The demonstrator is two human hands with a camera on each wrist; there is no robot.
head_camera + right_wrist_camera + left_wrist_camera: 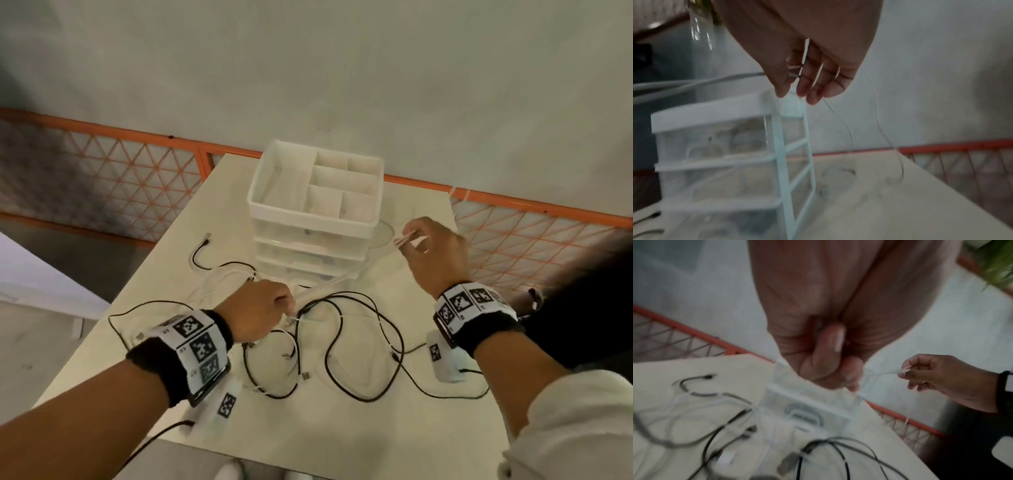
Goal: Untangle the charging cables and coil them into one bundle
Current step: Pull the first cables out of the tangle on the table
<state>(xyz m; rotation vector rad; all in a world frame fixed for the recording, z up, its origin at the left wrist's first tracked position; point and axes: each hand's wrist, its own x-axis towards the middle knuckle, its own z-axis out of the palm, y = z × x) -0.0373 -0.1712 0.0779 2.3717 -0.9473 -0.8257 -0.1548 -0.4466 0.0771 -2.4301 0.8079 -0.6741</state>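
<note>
A white cable (329, 281) runs taut across the table (342, 428), from the left hand (258, 310) near the middle up to the right hand (436, 251), which is raised at the right beside the drawer unit (313, 219). The right hand pinches the cable's end between thumb and fingers, the other fingers loosely curled; from its wrist view a thin loop of the cable hangs down from those fingers (813, 84) toward the table. The left hand is closed in a fist low over the tangle, fingers curled round the white cable where it leaves the heap.

Black cables (342, 346) lie in loose, crossing loops on the near half of the table, between and below both hands, with several plugs showing among them. One black strand ends in a plug (206, 238) at the far left of the table; more white cable lies slack beside it.

The drawer unit, clear with a white divided tray on top, stands at the table's far edge. An orange mesh fence (137, 164) runs behind the table.
</note>
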